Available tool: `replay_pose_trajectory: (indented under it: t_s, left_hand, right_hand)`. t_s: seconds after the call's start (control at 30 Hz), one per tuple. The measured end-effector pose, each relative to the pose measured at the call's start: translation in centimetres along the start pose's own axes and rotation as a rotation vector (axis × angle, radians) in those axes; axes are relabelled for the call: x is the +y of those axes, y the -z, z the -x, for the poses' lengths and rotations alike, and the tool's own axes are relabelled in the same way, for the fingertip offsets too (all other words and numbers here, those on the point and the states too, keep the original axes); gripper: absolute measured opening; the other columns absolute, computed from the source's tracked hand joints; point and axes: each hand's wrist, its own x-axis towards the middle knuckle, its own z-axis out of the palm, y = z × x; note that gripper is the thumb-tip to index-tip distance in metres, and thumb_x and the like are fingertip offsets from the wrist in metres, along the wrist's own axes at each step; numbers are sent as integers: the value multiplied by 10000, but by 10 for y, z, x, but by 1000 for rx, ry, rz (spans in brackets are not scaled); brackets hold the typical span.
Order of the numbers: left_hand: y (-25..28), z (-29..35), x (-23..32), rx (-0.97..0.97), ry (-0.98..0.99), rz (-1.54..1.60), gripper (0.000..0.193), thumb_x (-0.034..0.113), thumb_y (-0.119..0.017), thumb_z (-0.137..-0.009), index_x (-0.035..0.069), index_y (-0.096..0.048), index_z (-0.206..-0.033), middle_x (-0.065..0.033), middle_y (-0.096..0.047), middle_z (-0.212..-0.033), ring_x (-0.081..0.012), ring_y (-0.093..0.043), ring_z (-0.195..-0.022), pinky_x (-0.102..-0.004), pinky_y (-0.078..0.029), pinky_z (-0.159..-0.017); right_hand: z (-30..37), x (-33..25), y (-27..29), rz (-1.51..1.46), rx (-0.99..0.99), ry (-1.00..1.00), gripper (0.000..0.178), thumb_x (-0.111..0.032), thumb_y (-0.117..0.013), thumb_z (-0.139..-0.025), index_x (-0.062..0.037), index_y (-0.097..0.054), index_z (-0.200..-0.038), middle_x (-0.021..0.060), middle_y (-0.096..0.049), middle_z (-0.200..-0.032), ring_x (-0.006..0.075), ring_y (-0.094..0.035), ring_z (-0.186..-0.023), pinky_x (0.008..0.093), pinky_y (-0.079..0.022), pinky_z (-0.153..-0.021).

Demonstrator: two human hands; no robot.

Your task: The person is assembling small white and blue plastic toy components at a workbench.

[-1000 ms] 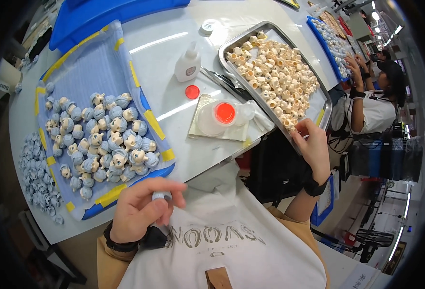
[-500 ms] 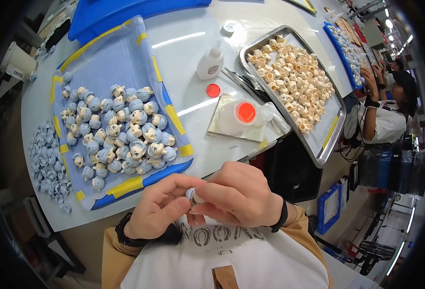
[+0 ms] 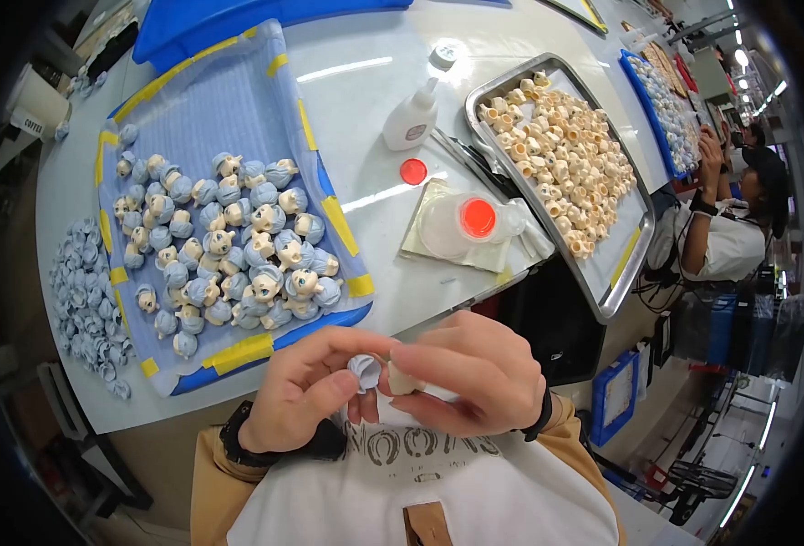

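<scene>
At 6 o'clock, below counter (image 3: pixel 475 68) edge: left hand (image 3: pixel 306 391) pinching blue hair piece (image 3: pixel 364 369); right hand (image 3: pixel 475 369) gripping beige head piece (image 3: pixel 400 378), pieces touching.

A pale grey worktable (image 3: pixel 475 55) with a rounded near edge fills most of the view and reflects bright streaks of overhead light. Beyond its right edge runs a further bench line, where another person (image 3: pixel 739 227) in a white top is seated. Ceiling strip lights (image 3: pixel 739 55) glow above that person. Below the table's right edge a blue crate (image 3: pixel 616 396) stands on the floor. Left of the table, the floor is dim.
</scene>
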Motion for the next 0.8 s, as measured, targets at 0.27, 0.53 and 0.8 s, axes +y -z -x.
replay_pose_trajectory:
  t_s: [0.27, 0.53, 0.8]
  left_hand:
    - [2, 2, -2, -4, 12, -37, 389, 206, -440, -960, -42, -476, -1257, -120, -609, -1009, -108, -598, -726, -219, -476, -607]
    - [1, 1, 0, -8, 65, -3, 396, 227, -404, -973, -41, -471, -1257, -128, -618, -981, -107, -590, -724, -218, -473, -601]
    - [-3, -2, 3, 38, -8, 67, 404, 127, -489, -945, -36, -400, -1304, -169, -588, -1090, -126, -597, -778, -227, -497, -673]
  right_hand:
    - [-1, 3, 2, 216, -31, 9, 355, -74, -776, -662, -28, -680, -1001, 55, -598, -819, 178, -571, -625, 261, -435, -516]
    - [-1, 4, 0, 126, -3, 11, 414, -34, -776, -579, -7, -684, -981, 106, -622, -895, 207, -606, -679, 282, -489, -582]
    - [-8, 3, 33, 174, 138, -184, 343, 78, -667, -615, -10, -669, -947, 118, -632, -886, 229, -616, -739, 317, -487, -631]
